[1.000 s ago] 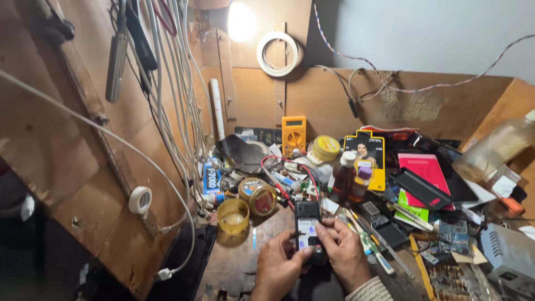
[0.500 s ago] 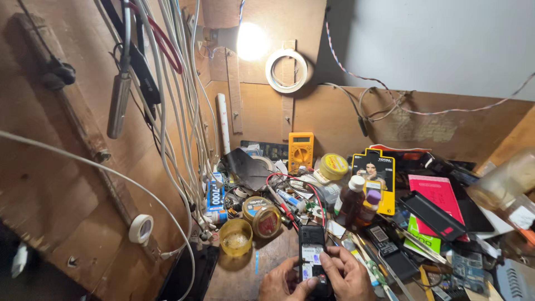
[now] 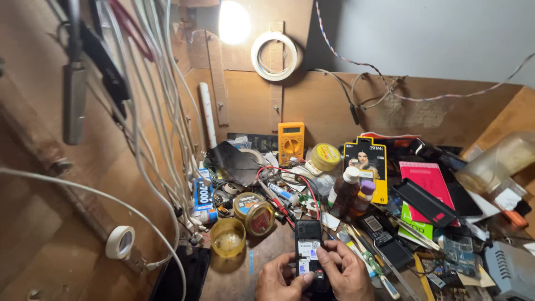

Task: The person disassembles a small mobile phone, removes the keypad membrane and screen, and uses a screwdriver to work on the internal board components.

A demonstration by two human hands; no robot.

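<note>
At the bottom centre, my left hand [image 3: 277, 280] and my right hand [image 3: 344, 273] both grip a small black mobile phone [image 3: 308, 245] with its back cover off. White labels and the inner parts show on its open back. The thumbs press on the phone's lower part. The phone is held just above the wooden bench [image 3: 245, 273]. A yellow cup [image 3: 227, 237] and a round tin [image 3: 257, 217] sit just left of it.
A yellow multimeter [image 3: 291, 140] stands at the back. Red test leads [image 3: 290, 184], brown bottles [image 3: 345, 192], a pink booklet [image 3: 429, 181], screwdrivers [image 3: 370, 262] and circuit boards [image 3: 460, 251] crowd the right. Cables [image 3: 167, 128] hang at left beside a tape roll [image 3: 120, 242]. A lamp [image 3: 234, 22] shines above.
The view has tilted upward, so my hands and the phone sit lower in the frame. Both hands keep hold of the phone.
</note>
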